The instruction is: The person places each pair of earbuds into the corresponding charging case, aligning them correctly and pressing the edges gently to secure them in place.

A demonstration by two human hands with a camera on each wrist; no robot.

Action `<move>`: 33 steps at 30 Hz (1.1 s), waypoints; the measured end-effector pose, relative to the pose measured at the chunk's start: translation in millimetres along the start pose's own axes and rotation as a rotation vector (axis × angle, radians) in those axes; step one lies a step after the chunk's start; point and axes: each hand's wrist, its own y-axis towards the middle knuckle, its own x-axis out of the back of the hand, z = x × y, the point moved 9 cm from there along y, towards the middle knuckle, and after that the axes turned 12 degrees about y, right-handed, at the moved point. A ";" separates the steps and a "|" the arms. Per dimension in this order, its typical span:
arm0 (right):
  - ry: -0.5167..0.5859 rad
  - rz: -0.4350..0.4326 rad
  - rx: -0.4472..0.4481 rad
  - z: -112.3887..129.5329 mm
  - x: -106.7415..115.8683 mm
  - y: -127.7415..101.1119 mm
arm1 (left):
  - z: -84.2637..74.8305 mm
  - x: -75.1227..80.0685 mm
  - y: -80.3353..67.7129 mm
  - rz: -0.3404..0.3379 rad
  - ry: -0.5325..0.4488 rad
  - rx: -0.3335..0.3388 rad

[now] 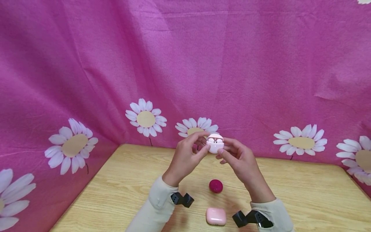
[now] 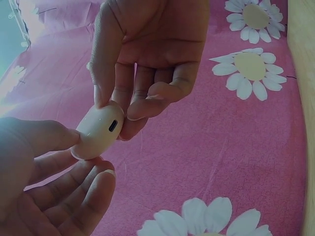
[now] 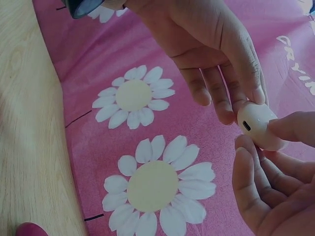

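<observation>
Pale pink earbud case [image 1: 215,144], lid up, held by my two hands above the wooden table [image 1: 304,190].

My left hand [image 1: 185,158] pinches the case at lid and side; my right hand [image 1: 242,161] cradles its base on loosely curled fingers, thumb against it, probably to steady it. The head view alone shows earbuds seated inside; the wrist views show the charging port [image 2: 113,125]. Below lie a magenta round case [image 1: 215,186] and a closed pink case [image 1: 215,216].

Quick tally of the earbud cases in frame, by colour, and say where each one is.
Pale pink round case, lid open, held up between left hand and right hand: 1
Dark magenta round case, on the table: 1
Pink rectangular case, on the table: 1
Total: 3
</observation>
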 end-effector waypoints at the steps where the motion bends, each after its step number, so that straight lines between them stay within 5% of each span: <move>1: 0.000 0.000 0.001 0.1 -0.1 0.0 | 0.2 0.0 -0.1 0.000 -0.002 -0.001; 33: 0.041 0.029 0.080 5.2 -0.5 0.5 | -0.5 -0.5 0.1 0.022 -0.030 0.014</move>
